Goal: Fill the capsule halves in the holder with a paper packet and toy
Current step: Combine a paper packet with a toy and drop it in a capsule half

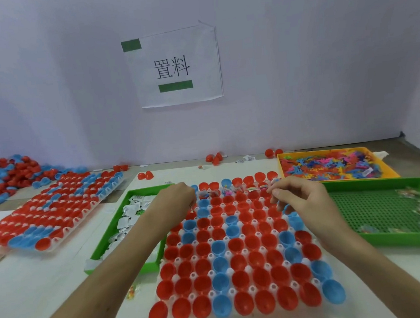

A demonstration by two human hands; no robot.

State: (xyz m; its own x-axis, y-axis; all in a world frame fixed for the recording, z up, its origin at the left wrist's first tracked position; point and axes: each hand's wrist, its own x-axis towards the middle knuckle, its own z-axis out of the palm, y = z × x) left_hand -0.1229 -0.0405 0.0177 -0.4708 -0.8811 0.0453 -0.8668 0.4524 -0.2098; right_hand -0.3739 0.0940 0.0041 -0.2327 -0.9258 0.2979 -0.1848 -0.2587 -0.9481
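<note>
A white holder point(179, 260) in front of me carries several rows of open red and blue capsule halves point(236, 243). The second row from the back holds packets and small toys point(230, 190). My left hand point(176, 200) hovers over the holder's far left corner with curled fingers pinching something small. My right hand point(297, 194) hangs over the far right rows, thumb and fingers pinching a small clear-wrapped piece; what it is I cannot tell. White paper packets point(131, 212) lie in a green tray point(101, 249) left of the holder.
A yellow tray point(386, 170) of colourful toys stands at the back right. A green perforated tray point(379, 210) with wrapped toys lies to the right. A second filled holder point(55, 212) and a heap of capsule halves point(8, 176) are at the left. The wall stands behind.
</note>
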